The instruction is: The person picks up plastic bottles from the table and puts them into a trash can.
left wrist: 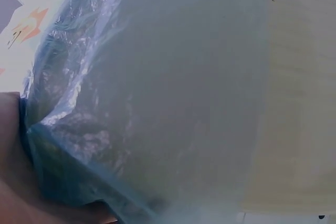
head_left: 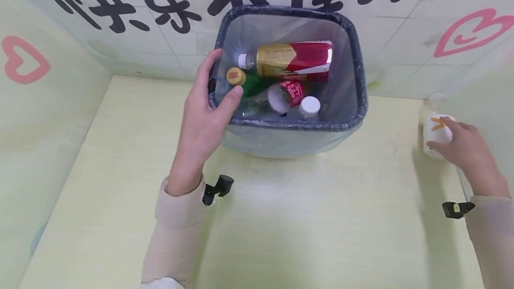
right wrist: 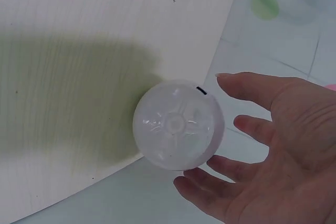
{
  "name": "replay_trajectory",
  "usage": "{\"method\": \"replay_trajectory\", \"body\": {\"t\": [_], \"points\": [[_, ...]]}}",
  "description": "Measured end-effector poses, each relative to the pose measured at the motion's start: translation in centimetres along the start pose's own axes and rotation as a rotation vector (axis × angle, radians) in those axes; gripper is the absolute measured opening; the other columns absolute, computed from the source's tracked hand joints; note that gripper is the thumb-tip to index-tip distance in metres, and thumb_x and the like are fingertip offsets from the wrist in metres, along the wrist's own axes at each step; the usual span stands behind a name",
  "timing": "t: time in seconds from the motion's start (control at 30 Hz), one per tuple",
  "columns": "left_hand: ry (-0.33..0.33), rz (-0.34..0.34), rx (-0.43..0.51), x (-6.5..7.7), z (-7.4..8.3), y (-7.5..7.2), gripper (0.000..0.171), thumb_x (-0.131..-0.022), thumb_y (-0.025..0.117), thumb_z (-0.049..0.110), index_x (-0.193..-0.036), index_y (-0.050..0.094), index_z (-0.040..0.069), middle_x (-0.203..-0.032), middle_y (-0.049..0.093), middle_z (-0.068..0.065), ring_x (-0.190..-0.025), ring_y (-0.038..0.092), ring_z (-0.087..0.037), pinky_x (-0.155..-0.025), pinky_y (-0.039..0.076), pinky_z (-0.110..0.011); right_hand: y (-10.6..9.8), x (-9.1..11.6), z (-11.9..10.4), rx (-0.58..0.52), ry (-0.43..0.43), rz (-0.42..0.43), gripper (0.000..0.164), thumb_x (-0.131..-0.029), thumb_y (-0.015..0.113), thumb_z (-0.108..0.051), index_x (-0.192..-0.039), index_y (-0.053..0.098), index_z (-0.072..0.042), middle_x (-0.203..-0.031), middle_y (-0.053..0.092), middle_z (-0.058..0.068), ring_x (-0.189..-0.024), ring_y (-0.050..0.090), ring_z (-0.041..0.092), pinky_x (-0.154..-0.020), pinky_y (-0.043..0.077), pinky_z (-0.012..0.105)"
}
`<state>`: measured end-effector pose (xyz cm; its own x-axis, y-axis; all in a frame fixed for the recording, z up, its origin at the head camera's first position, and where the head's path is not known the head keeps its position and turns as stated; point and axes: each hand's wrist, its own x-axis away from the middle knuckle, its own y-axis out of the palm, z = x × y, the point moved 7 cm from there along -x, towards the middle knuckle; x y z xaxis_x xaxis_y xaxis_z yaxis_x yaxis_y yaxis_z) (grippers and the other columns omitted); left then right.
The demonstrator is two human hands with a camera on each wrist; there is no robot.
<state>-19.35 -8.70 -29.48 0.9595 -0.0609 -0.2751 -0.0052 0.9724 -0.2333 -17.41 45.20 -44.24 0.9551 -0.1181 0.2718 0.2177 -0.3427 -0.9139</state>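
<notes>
A lined trash bin (head_left: 277, 135) stands on the pale floor; bottles fill its bottom. My left hand (head_left: 202, 117) grips its left rim, the thumb bent over the edge. In the left wrist view, that hand (left wrist: 18, 171) touches the bluish bag (left wrist: 173, 77). Far right, a white-labelled plastic bottle (head_left: 435, 135) lies by the wall. My right hand (head_left: 467, 148) is around it with fingers spread. The right wrist view shows the bottle's round base (right wrist: 176, 124) and narrow gaps between it and some fingers of the right hand (right wrist: 289, 140).
Inside the bin lie a red-and-gold bottle (head_left: 295, 59), a green bottle with a yellow cap (head_left: 235, 76), a red-labelled clear bottle (head_left: 292, 93) and a white-capped one (head_left: 310, 106). Walls with black characters (head_left: 160, 1) and pink hearts (head_left: 26, 59) enclose the floor (head_left: 313, 217).
</notes>
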Motion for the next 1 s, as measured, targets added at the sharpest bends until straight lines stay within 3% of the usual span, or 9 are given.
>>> {"method": "replay_trajectory", "body": {"t": [0.13,0.33,0.53,1.0], "points": [[-0.006,-0.012,0.005,0.0,0.0,0.1,0.062,-0.095,0.061,0.02,-0.152,0.038,0.015,-0.139,0.052,-0.007,-0.115,0.052,-0.017,-0.096,0.044,-0.037,0.0,-0.2,-0.1,0.018,0.012,-0.021,0.077,-0.097,0.059,-0.029,-0.155,0.019,0.001,-0.135,0.026,0.05,-0.124,0.022,0.066,-0.092,0.028,0.075],[0.009,-0.035,0.001,0.0,0.1,0.3,0.065,-0.094,0.064,0.02,-0.152,0.036,0.013,-0.14,0.052,-0.008,-0.116,0.052,-0.017,-0.097,0.044,-0.039,0.0,-0.7,0.5,-0.002,0.085,0.02,0.077,-0.1,0.052,-0.038,-0.156,0.015,0.0,-0.138,0.021,0.052,-0.126,0.022,0.065,-0.091,0.03,0.075],[0.007,-0.042,0.008,0.0,0.2,0.3,0.066,-0.094,0.065,0.02,-0.153,0.036,0.015,-0.142,0.05,-0.008,-0.117,0.051,-0.017,-0.097,0.044,-0.04,-0.1,-1.1,1.1,-0.031,0.116,0.093,0.075,-0.097,0.057,-0.031,-0.154,0.021,0.001,-0.135,0.025,0.052,-0.129,0.022,0.062,-0.093,0.032,0.073],[0.02,-0.022,0.017,0.0,0.1,0.1,0.066,-0.094,0.065,0.019,-0.153,0.036,0.013,-0.141,0.051,-0.009,-0.117,0.051,-0.018,-0.097,0.043,-0.039,0.5,-1.9,0.9,-0.097,0.111,0.148,0.072,-0.092,0.062,-0.022,-0.151,0.029,0.003,-0.126,0.034,0.051,-0.118,0.031,0.06,-0.082,0.036,0.061]]}}
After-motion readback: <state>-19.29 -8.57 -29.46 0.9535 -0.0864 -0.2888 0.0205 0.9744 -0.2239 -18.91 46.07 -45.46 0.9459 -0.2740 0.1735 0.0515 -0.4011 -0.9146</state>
